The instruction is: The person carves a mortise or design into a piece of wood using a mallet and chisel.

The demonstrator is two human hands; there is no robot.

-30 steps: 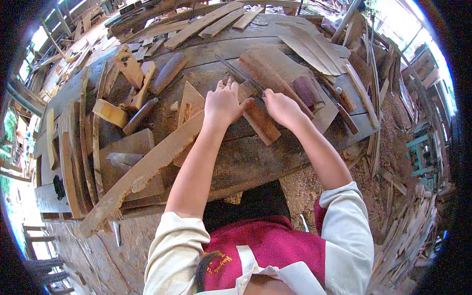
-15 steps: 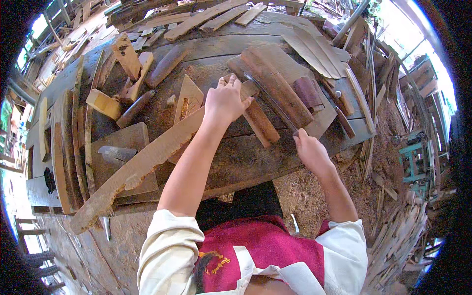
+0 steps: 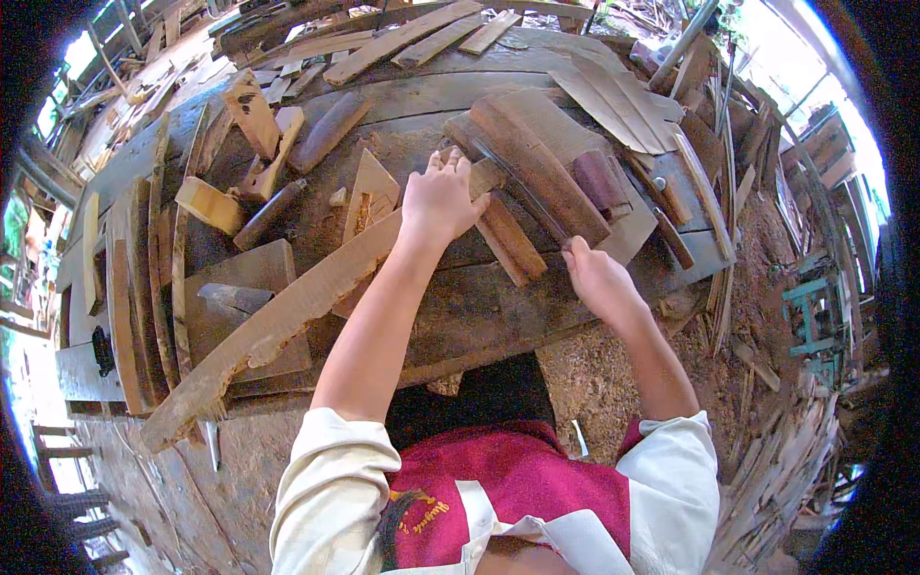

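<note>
A long rough-edged wooden board point(image 3: 297, 321) runs slantwise from the lower left to the middle of the workbench. Over its upper end lies my left hand point(image 3: 438, 203), fingers bent across the far edge and thumb on the near side, gripping it. My right hand point(image 3: 604, 283) is closed around the near end of a long thin dark rod point(image 3: 525, 190). That rod lies along the left side of a thick brown wooden block point(image 3: 546, 172); its grip end is hidden in my fingers. A shorter wooden piece point(image 3: 511, 241) sits between the board and the rod.
On the workbench point(image 3: 460, 335) to the left lie a wooden hand plane point(image 3: 261, 144), a triangular wood piece point(image 3: 369, 196) and several upright-edged planks point(image 3: 134, 287). A dark red cylinder point(image 3: 601, 182) and thin boards point(image 3: 613, 101) lie right. Scrap wood point(image 3: 767, 470) covers the ground.
My right hand has shifted slightly forward and left at the rod's near end. My left hand keeps its place on the board.
</note>
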